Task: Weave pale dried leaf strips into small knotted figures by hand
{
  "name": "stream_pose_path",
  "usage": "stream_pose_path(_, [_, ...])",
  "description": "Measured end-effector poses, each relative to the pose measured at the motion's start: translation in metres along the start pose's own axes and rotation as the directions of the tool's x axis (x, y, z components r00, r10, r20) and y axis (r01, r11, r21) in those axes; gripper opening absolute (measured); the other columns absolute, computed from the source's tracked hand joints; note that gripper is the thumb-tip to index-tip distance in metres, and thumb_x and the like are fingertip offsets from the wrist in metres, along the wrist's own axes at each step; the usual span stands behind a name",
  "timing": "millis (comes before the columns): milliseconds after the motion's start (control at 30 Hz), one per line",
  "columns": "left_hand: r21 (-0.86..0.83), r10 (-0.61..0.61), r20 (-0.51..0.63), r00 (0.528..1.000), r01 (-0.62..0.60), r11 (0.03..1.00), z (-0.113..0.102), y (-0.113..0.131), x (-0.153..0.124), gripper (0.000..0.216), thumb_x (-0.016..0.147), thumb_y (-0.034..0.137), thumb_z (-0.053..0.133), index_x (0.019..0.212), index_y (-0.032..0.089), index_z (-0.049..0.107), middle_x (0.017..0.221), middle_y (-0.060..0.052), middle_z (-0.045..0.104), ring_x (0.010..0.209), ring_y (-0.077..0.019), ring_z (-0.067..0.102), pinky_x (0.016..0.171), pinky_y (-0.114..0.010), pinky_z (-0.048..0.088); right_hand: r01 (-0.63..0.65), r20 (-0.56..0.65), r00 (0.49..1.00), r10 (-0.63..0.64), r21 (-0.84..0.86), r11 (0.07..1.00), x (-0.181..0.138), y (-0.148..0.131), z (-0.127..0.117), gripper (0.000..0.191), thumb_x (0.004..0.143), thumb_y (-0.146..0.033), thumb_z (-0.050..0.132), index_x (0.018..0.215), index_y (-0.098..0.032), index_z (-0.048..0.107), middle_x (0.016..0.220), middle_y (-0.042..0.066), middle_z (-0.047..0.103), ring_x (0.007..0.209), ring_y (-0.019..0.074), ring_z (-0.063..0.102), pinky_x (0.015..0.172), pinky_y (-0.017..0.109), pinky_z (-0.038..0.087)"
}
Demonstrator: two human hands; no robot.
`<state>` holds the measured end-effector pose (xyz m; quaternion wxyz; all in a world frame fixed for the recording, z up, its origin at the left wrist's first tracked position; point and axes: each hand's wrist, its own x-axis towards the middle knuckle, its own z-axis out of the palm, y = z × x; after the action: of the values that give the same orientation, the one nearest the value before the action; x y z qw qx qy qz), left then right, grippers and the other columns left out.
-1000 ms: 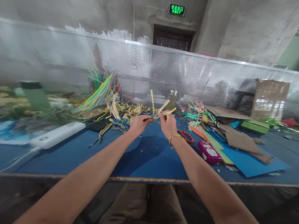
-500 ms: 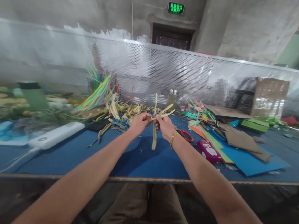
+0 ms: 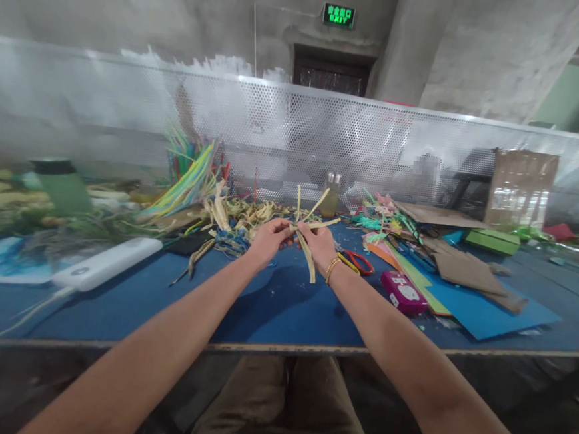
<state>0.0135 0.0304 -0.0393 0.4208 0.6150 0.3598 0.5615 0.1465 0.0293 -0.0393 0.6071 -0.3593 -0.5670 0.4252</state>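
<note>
Several pale yellow-green flat strips [image 3: 307, 257] cross at one point, held up above the blue table. My left hand [image 3: 271, 237] pinches them at the crossing from the left. From the right, my right hand [image 3: 318, 243] pinches the same spot, a gold bracelet at its wrist. Three strip ends fan out upward and to the right, and one hangs down toward me. The fingertips hide the crossing itself. Red-handled scissors [image 3: 362, 263] lie just right of my right wrist.
A white power strip [image 3: 110, 263] and a green bottle [image 3: 62, 187] are at left. Dried husks [image 3: 239, 214] and coloured stems [image 3: 190, 176] lie behind my left hand. A magenta box [image 3: 404, 293], blue sheets [image 3: 487, 313] and cardboard [image 3: 466, 266] are at right. The table's front edge [image 3: 289, 349] runs before my lap.
The strips have turned in my fingers: the hanging end now slants to the right, and the upper ends are spread wider apart. Both hands stay in nearly the same place.
</note>
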Motion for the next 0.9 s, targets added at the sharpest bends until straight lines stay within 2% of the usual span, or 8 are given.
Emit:
stream_pose_path(200, [-0.008, 0.023, 0.044, 0.999, -0.022, 1.000, 0.003, 0.001, -0.001, 0.021, 0.071, 0.032, 0.066, 0.085, 0.017, 0.060, 0.062, 0.002, 0.059, 0.052, -0.0082, 0.050, 0.048, -0.021, 0.036, 0.030, -0.068, 0.997, -0.035, -0.069, 0.997, 0.004, 0.007, -0.001, 0.029, 0.073, -0.047, 0.062, 0.075, -0.019, 0.059, 0.057, 0.001, 0.062, 0.052, 0.0156, 0.059, 0.050, 0.027, 0.049])
stream_pose_path(333, [0.004, 0.037, 0.035, 0.999, -0.037, 0.999, 0.003, 0.002, -0.002, 0.028, 0.068, 0.031, 0.068, 0.092, 0.017, 0.062, 0.070, 0.000, 0.062, 0.063, -0.0110, 0.057, 0.053, -0.021, 0.040, 0.109, -0.130, 0.983, -0.129, -0.156, 0.982, 0.004, 0.008, -0.002, 0.029, 0.073, -0.047, 0.063, 0.073, -0.019, 0.057, 0.060, 0.000, 0.061, 0.055, 0.0152, 0.058, 0.052, 0.027, 0.048])
stream_pose_path(467, [0.019, 0.047, -0.030, 0.998, -0.046, 0.999, -0.001, 0.001, 0.000, 0.027, 0.070, 0.033, 0.066, 0.090, 0.016, 0.062, 0.070, 0.001, 0.061, 0.062, -0.0104, 0.057, 0.050, -0.020, 0.039, 0.140, -0.093, 0.985, -0.148, -0.091, 0.986, 0.000, 0.003, -0.001, 0.031, 0.068, -0.047, 0.067, 0.068, -0.020, 0.053, 0.058, -0.002, 0.057, 0.053, 0.0124, 0.053, 0.050, 0.025, 0.045])
stream_pose_path(600, [-0.005, 0.052, -0.090, 0.995, -0.053, 0.999, -0.004, 0.004, 0.001, 0.022, 0.069, 0.031, 0.065, 0.082, 0.019, 0.053, 0.060, 0.005, 0.054, 0.053, -0.0080, 0.052, 0.046, -0.018, 0.034, 0.184, -0.035, 0.982, -0.187, -0.088, 0.979, -0.001, 0.000, 0.000, 0.030, 0.066, -0.046, 0.069, 0.067, -0.020, 0.056, 0.057, -0.003, 0.054, 0.050, 0.0105, 0.047, 0.048, 0.024, 0.041])
stream_pose_path(767, [0.035, 0.065, -0.066, 0.996, -0.062, 0.997, -0.002, 0.007, 0.001, 0.020, 0.068, 0.028, 0.063, 0.082, 0.019, 0.051, 0.062, 0.004, 0.054, 0.058, -0.0101, 0.056, 0.048, -0.018, 0.037, 0.227, -0.037, 0.972, -0.231, -0.078, 0.971, 0.001, -0.001, -0.003, 0.027, 0.068, -0.045, 0.068, 0.068, -0.020, 0.059, 0.057, -0.003, 0.053, 0.051, 0.0101, 0.045, 0.048, 0.023, 0.038])
stream_pose_path(900, [0.098, 0.087, -0.019, 0.996, -0.085, 0.992, -0.001, 0.007, 0.000, 0.019, 0.069, 0.030, 0.062, 0.083, 0.018, 0.055, 0.064, 0.002, 0.057, 0.060, -0.0111, 0.055, 0.050, -0.020, 0.040, 0.193, -0.063, 0.979, -0.196, -0.064, 0.979, 0.001, -0.005, -0.003, 0.029, 0.068, -0.047, 0.067, 0.067, -0.019, 0.058, 0.055, -0.003, 0.053, 0.050, 0.0103, 0.044, 0.048, 0.024, 0.037])
